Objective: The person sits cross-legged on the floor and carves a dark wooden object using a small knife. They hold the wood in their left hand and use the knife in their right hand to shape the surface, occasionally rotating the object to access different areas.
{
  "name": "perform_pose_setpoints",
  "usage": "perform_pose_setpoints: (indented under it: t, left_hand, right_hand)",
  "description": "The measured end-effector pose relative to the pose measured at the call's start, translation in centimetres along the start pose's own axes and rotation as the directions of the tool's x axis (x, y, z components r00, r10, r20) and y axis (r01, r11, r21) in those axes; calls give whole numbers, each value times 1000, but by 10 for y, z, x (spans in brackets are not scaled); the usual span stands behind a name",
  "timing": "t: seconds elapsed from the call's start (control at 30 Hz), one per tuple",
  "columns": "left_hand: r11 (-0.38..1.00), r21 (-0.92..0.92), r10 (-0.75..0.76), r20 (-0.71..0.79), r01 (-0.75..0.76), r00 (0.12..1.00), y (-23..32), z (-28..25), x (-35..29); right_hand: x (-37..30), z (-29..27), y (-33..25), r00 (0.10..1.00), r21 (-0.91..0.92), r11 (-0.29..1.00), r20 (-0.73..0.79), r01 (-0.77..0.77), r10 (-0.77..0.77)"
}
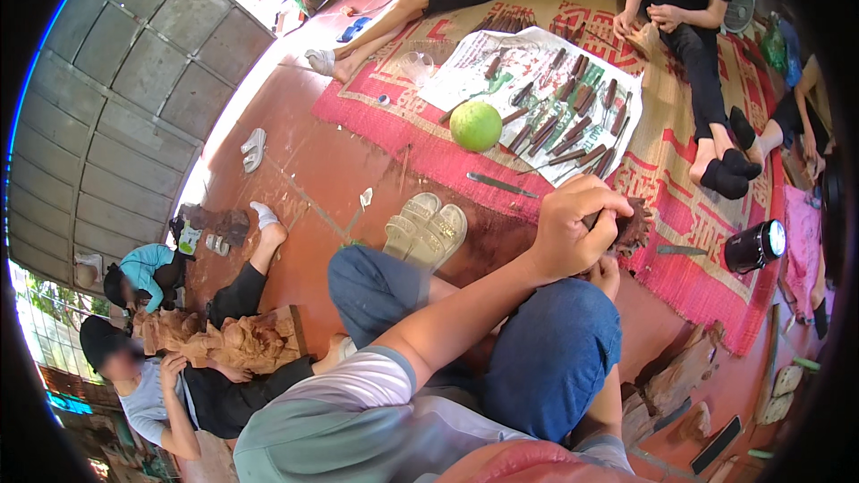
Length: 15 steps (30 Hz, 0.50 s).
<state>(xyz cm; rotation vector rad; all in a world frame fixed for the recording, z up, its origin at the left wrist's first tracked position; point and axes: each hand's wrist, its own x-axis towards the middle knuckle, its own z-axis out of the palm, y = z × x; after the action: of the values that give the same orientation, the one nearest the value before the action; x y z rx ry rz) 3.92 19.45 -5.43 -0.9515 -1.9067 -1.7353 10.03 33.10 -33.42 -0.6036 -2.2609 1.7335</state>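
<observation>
A dark brown carved wooden piece (635, 225) with a jagged edge stands in front of my knees. My left hand (577, 225) is closed in a fist against its near side, with something dark between the fingers that I cannot make out. Lower down, my right hand (607, 275) grips the piece from below; my left hand and knee hide much of it. Beyond them, many slim carving tools with brown handles (582, 98) lie on a white printed sheet (465, 67). A flat metal blade (503, 185) rests near the mat's edge, and another flat blade (682, 250) lies right of the carving.
A green round fruit (476, 126) sits beside the sheet on a red patterned mat (394, 80). Beige sandals (426, 231) lie by my knee. A black jar (754, 246) and wood chunks (680, 367) are at the right. Several people sit around; one at left has a large wood carving (242, 340).
</observation>
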Motion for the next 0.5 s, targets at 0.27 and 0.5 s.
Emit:
perform_pose_setpoints:
  t: [0.27,0.5]
  left_hand:
    - [1000,-6,-5,11,5,1000,4,4,3]
    - [1000,8,-16,12,16,1000,2,0,0]
  right_hand:
    - [13,8,10,1000,129,991,4,-20,19]
    - [-8,4,-40,998,-57,997,28,-53,55]
